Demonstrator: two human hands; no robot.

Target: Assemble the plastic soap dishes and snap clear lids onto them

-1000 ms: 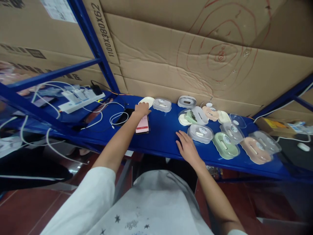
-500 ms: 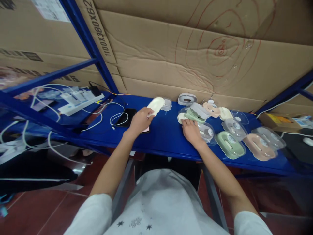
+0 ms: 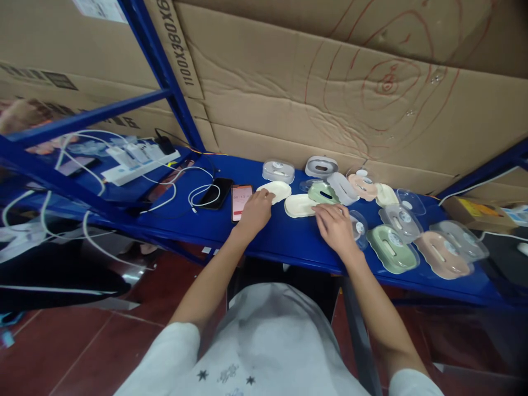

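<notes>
My left hand [image 3: 256, 212] pinches the left end of a cream oval soap dish part [image 3: 279, 191], low over the blue tabletop. Closed on the right end of a second cream oval dish [image 3: 297, 207] is my right hand [image 3: 336, 226]; its thumb is tucked at the near side. Touching that dish from behind is a green slotted piece [image 3: 323, 192], with a grey piece [image 3: 343, 188] beside it. A clear-lidded grey soap dish [image 3: 279, 171] stands just behind the dish in my left hand.
A lit phone [image 3: 241, 201] and a dark phone [image 3: 216, 193] lie left of my hands. White cables lead to a power strip [image 3: 138, 168]. Several soap dishes, such as a green one [image 3: 391, 250] and a pink one [image 3: 443, 256], cover the right side. Cardboard [image 3: 264, 71] walls the back.
My left hand has lowered its cream dish and moved it right. The other cream dish has come forward and left of the pile with my right hand at its end. The view has shifted slightly.
</notes>
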